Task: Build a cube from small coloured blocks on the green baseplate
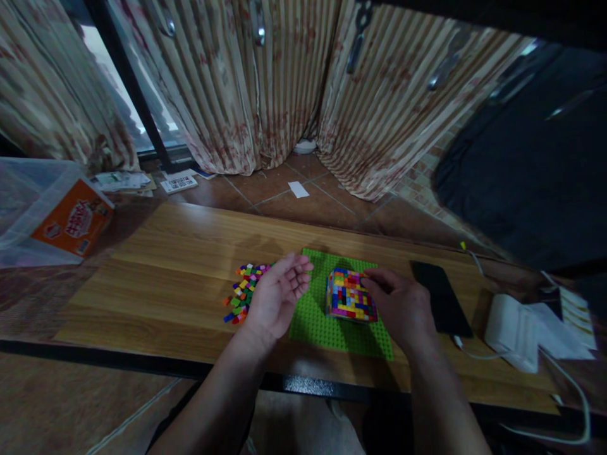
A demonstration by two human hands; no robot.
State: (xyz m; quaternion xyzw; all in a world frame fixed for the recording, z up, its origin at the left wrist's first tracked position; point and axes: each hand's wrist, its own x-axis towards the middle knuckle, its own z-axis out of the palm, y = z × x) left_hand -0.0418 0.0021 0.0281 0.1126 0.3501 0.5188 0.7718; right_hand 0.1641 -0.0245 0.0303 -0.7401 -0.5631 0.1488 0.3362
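Observation:
A block built of many-coloured toy bricks sits on a green studded baseplate. My right hand is at the block's right side, its thumb and fingertips drawn together by the upper right corner. Whatever is between those fingertips is too small or hidden to make out. To the left, my left hand hovers palm up over the baseplate's left edge, fingers loosely curled and apart, with nothing visible in it. Loose small bricks of several colours lie in a pile beside it, partly hidden behind the hand.
Everything stands on a wooden table. A black phone with a white cable lies right of the baseplate, next to a white box-shaped device. A clear plastic bin is at far left. Curtains hang beyond the table.

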